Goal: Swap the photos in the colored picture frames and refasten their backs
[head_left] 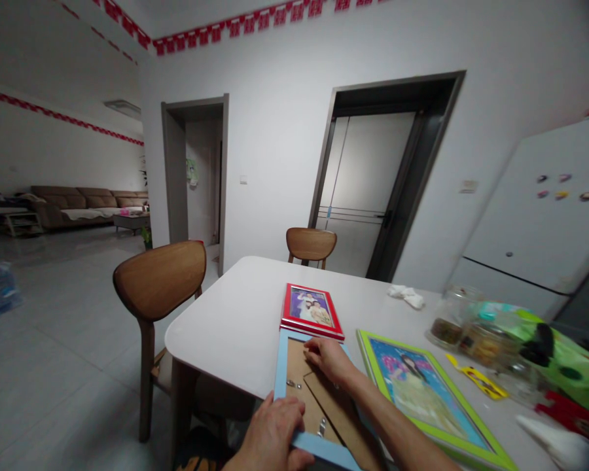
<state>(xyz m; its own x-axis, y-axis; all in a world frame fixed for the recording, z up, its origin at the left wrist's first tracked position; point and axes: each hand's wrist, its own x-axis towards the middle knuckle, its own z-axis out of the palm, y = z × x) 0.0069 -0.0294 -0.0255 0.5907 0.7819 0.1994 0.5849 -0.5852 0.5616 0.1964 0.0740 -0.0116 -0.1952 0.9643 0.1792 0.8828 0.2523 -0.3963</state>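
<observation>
A blue picture frame (281,373) is laid face down on the table (226,327) (a red frame (310,311) lies just past it); it is kept still by the left hand (269,435), its grip wide on the edge; the card back (307,405) is touched by the right hand (330,360), its grip unclear.

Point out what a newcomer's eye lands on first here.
The bright picture frames on the white table stand out first: a red photo frame beyond the hands and a lime-green frame to the right. In the foreground, the left hand lies on the edge of a back-up blue frame, and the right hand rests on its cardboard backing.
</observation>
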